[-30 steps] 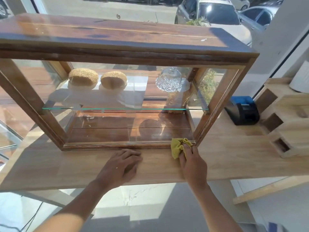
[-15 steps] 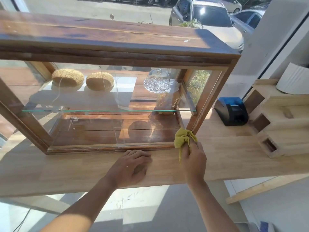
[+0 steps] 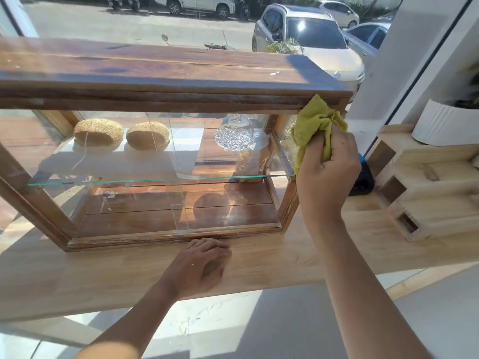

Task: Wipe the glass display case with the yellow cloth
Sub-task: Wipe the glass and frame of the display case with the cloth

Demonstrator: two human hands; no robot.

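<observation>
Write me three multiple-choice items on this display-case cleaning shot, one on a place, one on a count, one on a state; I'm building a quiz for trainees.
1. Where is the crumpled yellow cloth?
A. at the upper right corner of the wooden-framed glass display case
B. on the case's bottom board
C. on the floor

2. How many round woven brown pieces lie on the glass shelf?
A. one
B. two
C. four

3. What is the left hand doing?
A. gripping the cloth
B. lifting the case
C. resting on the light wooden counter

Answers: 1 A, the right hand holds it there; 2 B, two lie side by side; 3 C, it holds nothing.
</observation>
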